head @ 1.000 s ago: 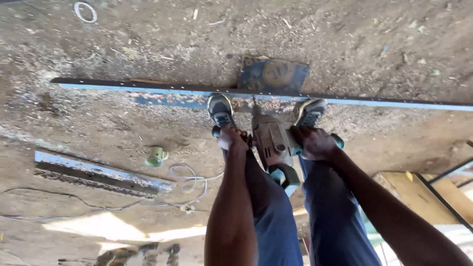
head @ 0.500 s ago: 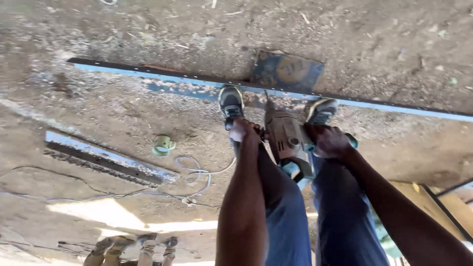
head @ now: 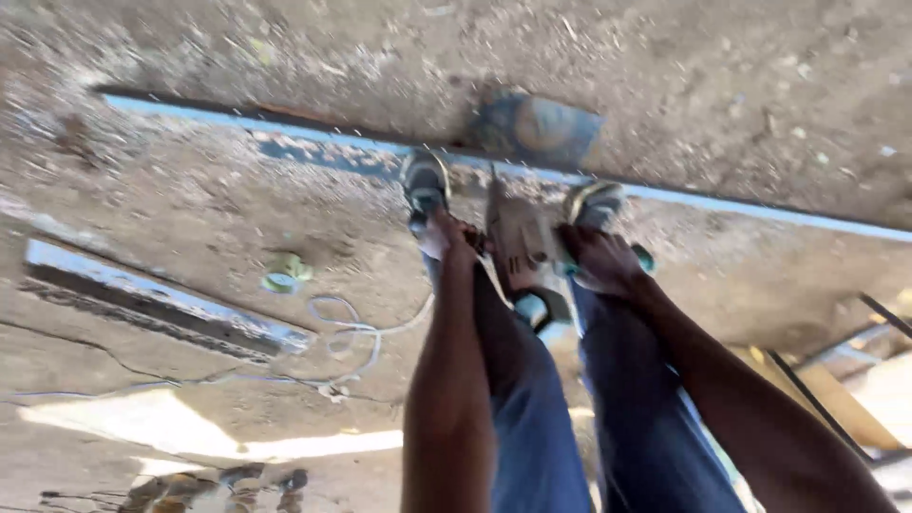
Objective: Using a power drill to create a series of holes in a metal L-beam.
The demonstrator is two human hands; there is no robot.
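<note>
Since a second ago, view and hands have shifted slightly along the bar. Both forearms and blue trouser legs fill the near view. Left hand (head: 445, 237) and right hand (head: 600, 262) are closed around a power drill (head: 521, 255), pointing down between the shoes at a long metal bar (head: 285, 128). Blur hides the bit's tip. A shorter metal strip (head: 161, 304), tape roll (head: 285, 274) and loose white cable (head: 351, 328) lie left. Beyond the bar a dark plate (head: 537, 128) sits on open dirt.
</note>
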